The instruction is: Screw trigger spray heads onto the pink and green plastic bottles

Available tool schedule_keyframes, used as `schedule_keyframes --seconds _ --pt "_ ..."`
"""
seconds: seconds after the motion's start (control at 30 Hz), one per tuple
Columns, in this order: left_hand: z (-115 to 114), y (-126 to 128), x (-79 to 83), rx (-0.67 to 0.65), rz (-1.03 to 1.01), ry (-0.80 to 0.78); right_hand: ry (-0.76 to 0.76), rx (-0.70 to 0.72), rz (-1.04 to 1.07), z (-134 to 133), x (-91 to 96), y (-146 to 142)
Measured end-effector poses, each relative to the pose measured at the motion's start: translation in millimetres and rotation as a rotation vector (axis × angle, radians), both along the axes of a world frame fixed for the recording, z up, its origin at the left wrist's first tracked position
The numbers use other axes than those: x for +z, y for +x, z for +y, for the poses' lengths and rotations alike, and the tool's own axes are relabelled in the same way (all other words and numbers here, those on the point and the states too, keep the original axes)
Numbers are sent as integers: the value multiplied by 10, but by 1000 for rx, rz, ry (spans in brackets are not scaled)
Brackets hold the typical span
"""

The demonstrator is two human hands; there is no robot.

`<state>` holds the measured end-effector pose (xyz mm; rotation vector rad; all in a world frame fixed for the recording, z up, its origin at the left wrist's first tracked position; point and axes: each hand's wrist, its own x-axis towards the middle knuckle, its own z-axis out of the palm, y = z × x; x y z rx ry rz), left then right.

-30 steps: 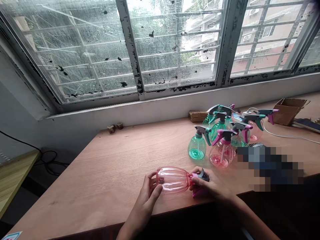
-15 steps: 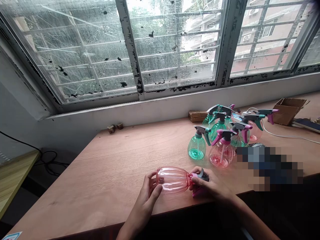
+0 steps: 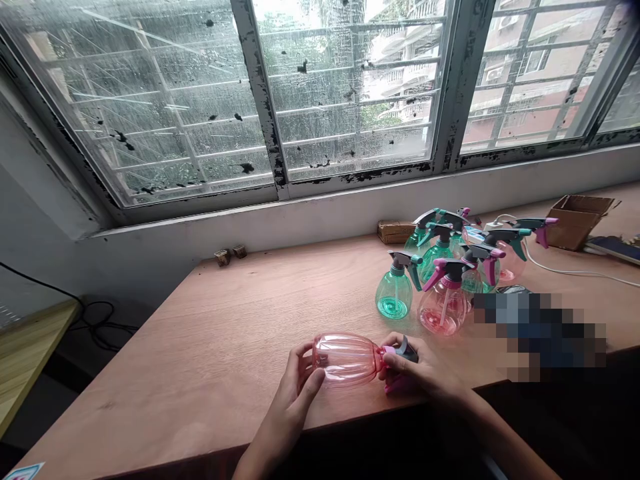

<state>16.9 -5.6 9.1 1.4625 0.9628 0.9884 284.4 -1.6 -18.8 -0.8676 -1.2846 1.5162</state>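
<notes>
A clear pink spray bottle (image 3: 345,360) lies on its side between my two hands, over the front edge of the wooden table. My left hand (image 3: 299,387) curls round its base, thumb at the near side and fingers behind. Round the pink collar and grey spray head at the other end, my right hand (image 3: 413,367) is closed; a bit of the pink trigger shows below the fingers. Just beyond stand a green spray bottle (image 3: 393,293) and another pink spray bottle (image 3: 443,310), both upright with a little colour at the bottom.
Several more green and pink spray bottles (image 3: 436,260) crowd behind. A cardboard box (image 3: 575,223) and a white cable (image 3: 570,271) are at the right, near a blurred-out patch. Two small brown pieces (image 3: 223,257) sit at the table's (image 3: 200,347) back left, below the window.
</notes>
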Motion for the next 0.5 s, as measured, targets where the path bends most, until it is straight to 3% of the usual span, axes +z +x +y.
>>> schedule_keyframes --seconds 0.5 --pt "11 -6 9 2 -11 -18 -16 -1 6 -1 -8 -4"
